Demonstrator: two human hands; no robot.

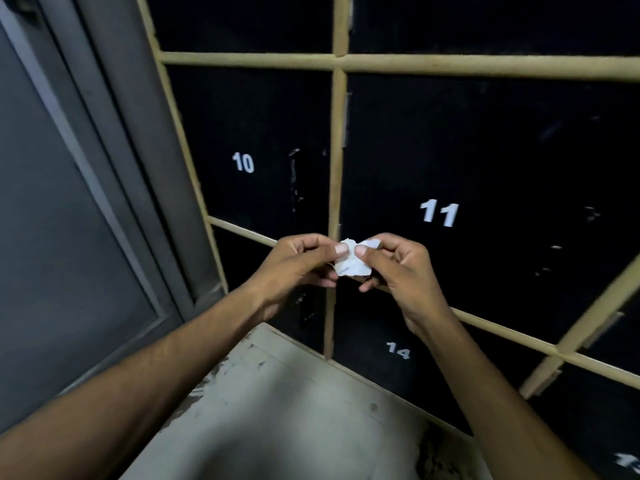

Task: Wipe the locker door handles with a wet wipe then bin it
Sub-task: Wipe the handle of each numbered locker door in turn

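Both bare forearms reach forward from the bottom corners and converge at mid-frame. The left hand [298,265] and right hand [398,265] meet almost knuckle to knuckle, fingers curled inward. The left thumb [341,250] and right thumb [362,251] lie side by side, each pressed against its own forefinger, pinching a crumpled wet wipe [350,264] between the two hands. Both wrists are bent slightly inward.
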